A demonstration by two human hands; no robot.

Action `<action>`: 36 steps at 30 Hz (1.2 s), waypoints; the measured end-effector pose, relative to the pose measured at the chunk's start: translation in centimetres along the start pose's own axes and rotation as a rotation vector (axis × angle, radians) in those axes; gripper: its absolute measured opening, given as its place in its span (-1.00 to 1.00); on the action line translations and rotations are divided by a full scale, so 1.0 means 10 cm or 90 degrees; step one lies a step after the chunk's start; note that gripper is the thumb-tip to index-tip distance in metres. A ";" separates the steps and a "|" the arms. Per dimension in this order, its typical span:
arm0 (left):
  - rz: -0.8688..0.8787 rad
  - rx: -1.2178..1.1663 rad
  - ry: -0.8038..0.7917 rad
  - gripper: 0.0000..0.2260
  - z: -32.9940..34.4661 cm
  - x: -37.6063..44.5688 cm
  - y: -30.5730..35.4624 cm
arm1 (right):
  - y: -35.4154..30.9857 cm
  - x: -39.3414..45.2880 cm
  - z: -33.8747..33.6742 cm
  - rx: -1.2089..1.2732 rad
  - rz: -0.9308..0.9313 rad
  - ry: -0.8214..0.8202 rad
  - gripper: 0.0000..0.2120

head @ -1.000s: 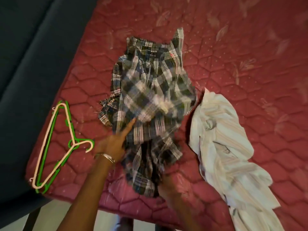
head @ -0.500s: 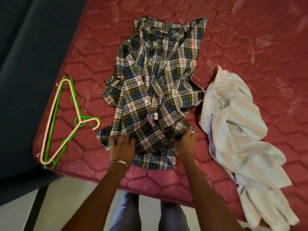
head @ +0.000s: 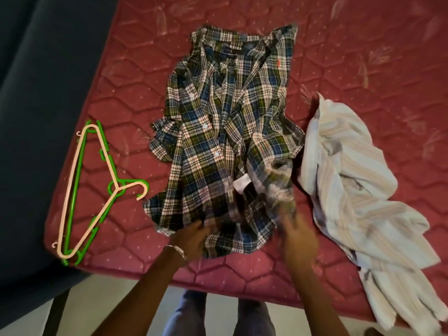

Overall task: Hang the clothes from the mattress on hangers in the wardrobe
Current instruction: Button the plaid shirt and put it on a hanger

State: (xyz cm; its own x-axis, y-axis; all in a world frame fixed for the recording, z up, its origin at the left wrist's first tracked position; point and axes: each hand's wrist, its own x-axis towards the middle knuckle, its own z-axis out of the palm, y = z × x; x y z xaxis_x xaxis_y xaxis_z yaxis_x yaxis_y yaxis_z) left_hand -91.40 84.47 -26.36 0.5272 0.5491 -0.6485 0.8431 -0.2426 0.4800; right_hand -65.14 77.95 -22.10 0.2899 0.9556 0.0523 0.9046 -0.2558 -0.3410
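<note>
The checked shirt (head: 225, 132) now lies spread flatter on the mattress (head: 135, 76) above the blurry left hand (head: 191, 235) and right hand (head: 299, 235), grip unclear, hangers (head: 80, 190) waiting left, so hanging comes next.

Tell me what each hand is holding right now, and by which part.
Both hands are at the plaid shirt, at its near hem: left hand, right hand. Both are motion-blurred, so whether either grip is closed on the fabric cannot be told.

Head view, steeply down over mattress (head: 126, 76)
</note>
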 end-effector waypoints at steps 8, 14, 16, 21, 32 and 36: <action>-0.214 0.372 -0.290 -0.63 -0.14 -0.14 0.00 | 0.04 -0.51 0.11 -0.273 0.300 -0.658 -0.69; -0.293 0.217 -0.170 -0.59 -0.23 0.08 0.33 | -0.18 0.16 0.13 0.241 0.462 -0.187 -0.50; -0.250 0.033 0.005 -0.68 -0.17 0.19 0.38 | -0.28 0.34 0.20 0.454 0.633 -0.140 -0.70; -0.152 -0.273 0.167 -0.60 -0.07 0.31 0.48 | -0.22 0.46 0.22 0.843 0.786 0.117 -0.86; 0.176 -0.333 0.505 -0.56 -0.21 0.41 2.05 | -0.31 0.68 -0.97 0.909 0.201 -0.012 -0.69; 0.190 -0.327 0.477 -0.80 -0.20 0.35 2.04 | -0.10 0.90 -0.95 1.147 0.539 0.100 -0.45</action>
State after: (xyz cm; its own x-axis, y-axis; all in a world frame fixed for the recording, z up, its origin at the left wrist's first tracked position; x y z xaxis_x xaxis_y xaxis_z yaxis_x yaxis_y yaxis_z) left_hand -72.58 83.07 -17.65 0.3581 0.9337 0.0047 0.4412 -0.1736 0.8804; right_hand -60.45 85.36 -12.36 0.5068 0.6491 -0.5672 -0.7202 -0.0429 -0.6925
